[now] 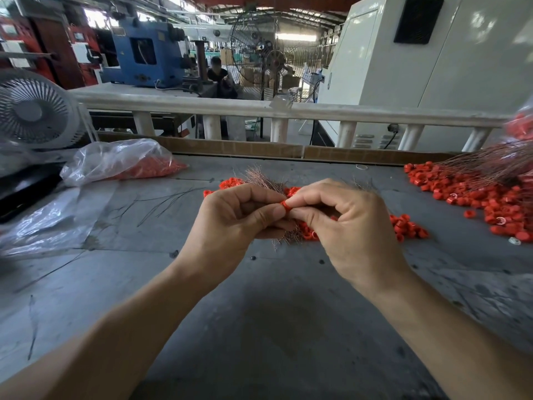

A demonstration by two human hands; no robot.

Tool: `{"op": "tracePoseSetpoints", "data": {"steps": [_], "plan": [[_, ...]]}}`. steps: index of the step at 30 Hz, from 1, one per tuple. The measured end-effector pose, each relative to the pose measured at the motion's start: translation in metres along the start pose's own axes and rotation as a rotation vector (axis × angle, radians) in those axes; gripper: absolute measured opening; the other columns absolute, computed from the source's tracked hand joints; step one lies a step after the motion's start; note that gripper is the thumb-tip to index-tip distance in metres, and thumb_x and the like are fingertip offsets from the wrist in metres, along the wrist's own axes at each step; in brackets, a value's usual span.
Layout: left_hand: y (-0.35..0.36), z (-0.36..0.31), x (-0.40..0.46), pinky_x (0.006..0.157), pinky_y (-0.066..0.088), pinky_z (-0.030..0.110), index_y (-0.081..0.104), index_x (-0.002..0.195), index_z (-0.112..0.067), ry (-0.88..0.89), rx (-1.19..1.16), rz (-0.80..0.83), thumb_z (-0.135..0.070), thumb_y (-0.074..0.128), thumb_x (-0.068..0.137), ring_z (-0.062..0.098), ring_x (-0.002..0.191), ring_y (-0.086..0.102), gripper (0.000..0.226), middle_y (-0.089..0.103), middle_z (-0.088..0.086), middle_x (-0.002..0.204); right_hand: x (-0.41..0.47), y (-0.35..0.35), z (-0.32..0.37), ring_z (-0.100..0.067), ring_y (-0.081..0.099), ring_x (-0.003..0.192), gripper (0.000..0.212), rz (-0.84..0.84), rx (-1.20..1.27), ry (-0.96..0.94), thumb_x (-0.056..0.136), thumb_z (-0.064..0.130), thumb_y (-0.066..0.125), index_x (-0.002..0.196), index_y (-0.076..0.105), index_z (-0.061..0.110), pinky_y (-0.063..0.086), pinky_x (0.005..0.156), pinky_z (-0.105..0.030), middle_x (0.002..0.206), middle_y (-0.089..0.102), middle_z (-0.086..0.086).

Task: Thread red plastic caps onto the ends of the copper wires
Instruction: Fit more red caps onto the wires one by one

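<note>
Capping a wire at frame centre

Left hand (230, 217) grips thin copper wires (261, 177); right hand (340, 220) pinches a small red plastic cap (285, 204), probably aligning it.

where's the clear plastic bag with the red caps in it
In the head view, the clear plastic bag lies on the table's far left, just right of the grey fan, well away from both hands.

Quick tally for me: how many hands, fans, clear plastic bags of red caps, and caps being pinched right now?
Hands: 2, left hand and right hand
Fans: 2, desk fan and pedestal fan
Bags of red caps: 1
Pinched red cap: 1
Total: 6
</note>
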State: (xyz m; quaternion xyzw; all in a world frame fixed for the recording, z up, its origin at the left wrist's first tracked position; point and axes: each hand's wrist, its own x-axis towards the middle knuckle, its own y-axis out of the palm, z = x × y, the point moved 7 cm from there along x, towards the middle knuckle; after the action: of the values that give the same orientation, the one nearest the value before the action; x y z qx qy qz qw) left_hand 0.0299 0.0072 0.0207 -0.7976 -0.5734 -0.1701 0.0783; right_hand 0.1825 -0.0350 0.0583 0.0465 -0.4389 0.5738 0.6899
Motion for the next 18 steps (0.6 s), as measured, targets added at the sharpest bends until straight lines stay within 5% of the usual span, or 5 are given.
{"op": "tracePoseSetpoints", "data": {"steps": [12, 18], "plan": [[-0.003, 0.011, 0.002, 0.076, 0.061, 0.032, 0.067, 0.108, 0.005, -0.115, -0.155, 0.003, -0.022, 0.070, 0.082, 0.025, 0.086, 0.072, 0.037, 0.073, 0.018, 0.091, -0.003, 0.007, 0.008, -0.005, 0.065, 0.091, 0.019, -0.014, -0.108, -0.086, 0.084, 0.013, 0.082, 0.102, 0.079, 0.015, 0.048, 0.080, -0.013, 0.097, 0.069, 0.008], [0.008, 0.015, -0.001, 0.089, 0.058, 0.038, 0.065, 0.113, 0.003, -0.198, -0.328, 0.059, -0.021, 0.064, 0.087, 0.028, 0.095, 0.066, 0.035, 0.067, 0.021, 0.100, -0.006, 0.011, 0.015, -0.018, 0.063, 0.096, 0.015, -0.093, -0.300, -0.177, 0.087, 0.014, 0.079, 0.101, 0.076, 0.012, 0.053, 0.081, -0.038, 0.100, 0.066, 0.002]]}}
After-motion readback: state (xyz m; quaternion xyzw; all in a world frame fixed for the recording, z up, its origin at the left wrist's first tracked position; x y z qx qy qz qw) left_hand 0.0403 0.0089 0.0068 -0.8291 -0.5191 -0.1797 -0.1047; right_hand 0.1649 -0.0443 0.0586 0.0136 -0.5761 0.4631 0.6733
